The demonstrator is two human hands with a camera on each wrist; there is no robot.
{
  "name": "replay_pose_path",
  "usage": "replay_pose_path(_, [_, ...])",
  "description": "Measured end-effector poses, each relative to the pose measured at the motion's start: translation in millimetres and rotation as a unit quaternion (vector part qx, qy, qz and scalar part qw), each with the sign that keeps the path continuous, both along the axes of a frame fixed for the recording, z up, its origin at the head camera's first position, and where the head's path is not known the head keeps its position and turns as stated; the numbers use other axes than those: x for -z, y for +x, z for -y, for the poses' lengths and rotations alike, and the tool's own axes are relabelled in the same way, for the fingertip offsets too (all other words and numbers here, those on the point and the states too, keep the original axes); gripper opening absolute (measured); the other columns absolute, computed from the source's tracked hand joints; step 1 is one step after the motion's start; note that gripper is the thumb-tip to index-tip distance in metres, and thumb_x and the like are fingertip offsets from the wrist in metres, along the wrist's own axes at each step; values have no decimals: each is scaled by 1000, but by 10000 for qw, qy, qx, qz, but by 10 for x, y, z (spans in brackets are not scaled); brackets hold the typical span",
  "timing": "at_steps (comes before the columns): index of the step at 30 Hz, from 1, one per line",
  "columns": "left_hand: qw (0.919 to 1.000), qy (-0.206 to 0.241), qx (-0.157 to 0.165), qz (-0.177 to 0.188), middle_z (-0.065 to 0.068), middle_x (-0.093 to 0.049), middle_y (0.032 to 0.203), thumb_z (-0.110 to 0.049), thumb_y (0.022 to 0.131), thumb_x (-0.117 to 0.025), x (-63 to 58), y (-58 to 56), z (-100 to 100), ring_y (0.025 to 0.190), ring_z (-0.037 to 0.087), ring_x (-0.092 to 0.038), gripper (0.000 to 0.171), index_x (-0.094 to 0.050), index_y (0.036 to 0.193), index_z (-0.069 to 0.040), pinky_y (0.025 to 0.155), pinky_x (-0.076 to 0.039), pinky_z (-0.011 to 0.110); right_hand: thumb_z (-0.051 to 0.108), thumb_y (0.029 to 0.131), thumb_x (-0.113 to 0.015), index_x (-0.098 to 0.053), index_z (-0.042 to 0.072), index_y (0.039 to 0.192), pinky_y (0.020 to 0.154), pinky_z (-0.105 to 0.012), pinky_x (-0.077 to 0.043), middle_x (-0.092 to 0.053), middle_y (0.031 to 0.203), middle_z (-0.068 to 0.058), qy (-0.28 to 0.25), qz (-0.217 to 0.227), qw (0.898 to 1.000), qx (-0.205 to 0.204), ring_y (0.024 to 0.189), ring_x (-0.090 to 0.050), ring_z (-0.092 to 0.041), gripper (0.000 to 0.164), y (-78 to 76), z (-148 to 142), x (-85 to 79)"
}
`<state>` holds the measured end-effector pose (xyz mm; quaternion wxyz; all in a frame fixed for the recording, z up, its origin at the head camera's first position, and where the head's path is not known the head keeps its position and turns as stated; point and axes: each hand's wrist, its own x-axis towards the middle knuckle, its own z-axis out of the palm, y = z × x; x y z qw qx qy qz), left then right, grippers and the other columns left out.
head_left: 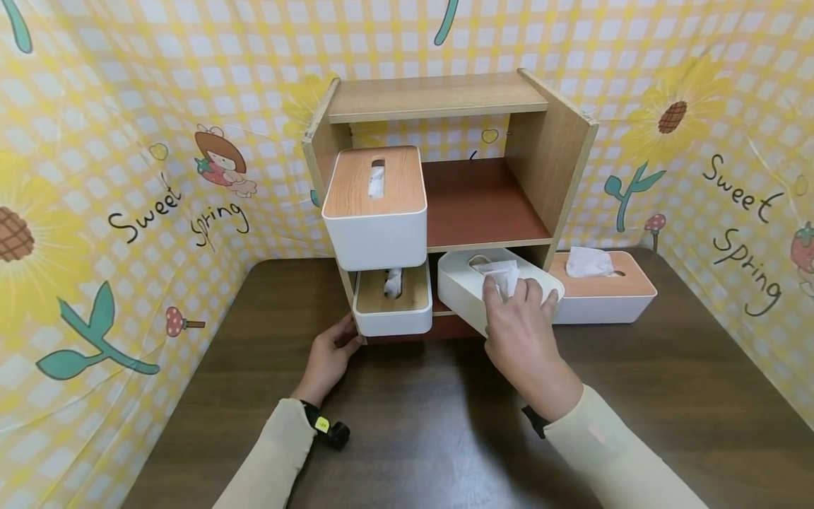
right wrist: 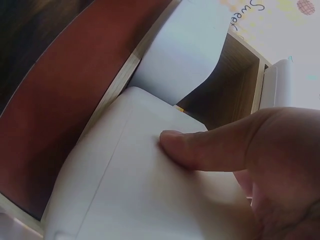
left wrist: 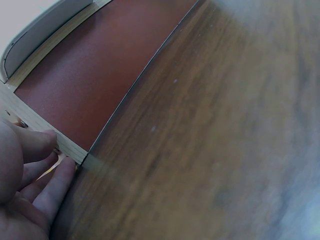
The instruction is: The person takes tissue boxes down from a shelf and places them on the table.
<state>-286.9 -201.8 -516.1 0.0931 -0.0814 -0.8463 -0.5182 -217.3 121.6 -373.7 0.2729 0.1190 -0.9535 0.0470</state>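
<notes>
My right hand [head_left: 523,332] grips a white tissue box [head_left: 459,300] from above, fingers near the slot with a tissue poking out. The box sits askew at the right of the shelf's lower compartment, its front sticking out. In the right wrist view my thumb [right wrist: 200,150] presses the box's white side [right wrist: 125,165]. My left hand [head_left: 327,359] touches the bottom left corner of the wooden shelf [head_left: 439,95]; in the left wrist view its fingertips [left wrist: 62,172] rest against the side panel's edge [left wrist: 50,125].
One wood-topped tissue box [head_left: 375,240] stands on the upper level at left, jutting forward. Below it another tissue box [head_left: 392,323] occupies the lower compartment. A further wood-lidded box [head_left: 600,309] stands on the dark table [head_left: 407,438], right of the shelf. Patterned cloth [head_left: 254,56] surrounds the table.
</notes>
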Motion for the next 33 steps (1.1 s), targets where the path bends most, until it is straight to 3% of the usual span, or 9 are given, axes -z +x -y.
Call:
replay_pose_path(12, [10000, -2, 15, -3, 4, -67, 119, -9, 93, -68, -15, -6, -4, 109, 20, -60, 52, -52, 142, -12, 91, -46, 42, 11, 66, -84, -57, 2, 130, 90, -76, -27, -53, 103, -35, -14, 39, 9998, -201, 109, -44, -52, 69, 48, -98, 16])
replay_pose_path(33, [9999, 36, 7, 124, 3, -65, 124, -9, 94, -66, -24, 6, 4, 113, 17, -58, 52, -51, 143, -14, 92, -46, 41, 7, 62, -86, -59, 3, 126, 90, -75, -27, -53, 92, -35, -182, -361, 9938, -1038, 102, -45, -55, 70, 67, -314, 50])
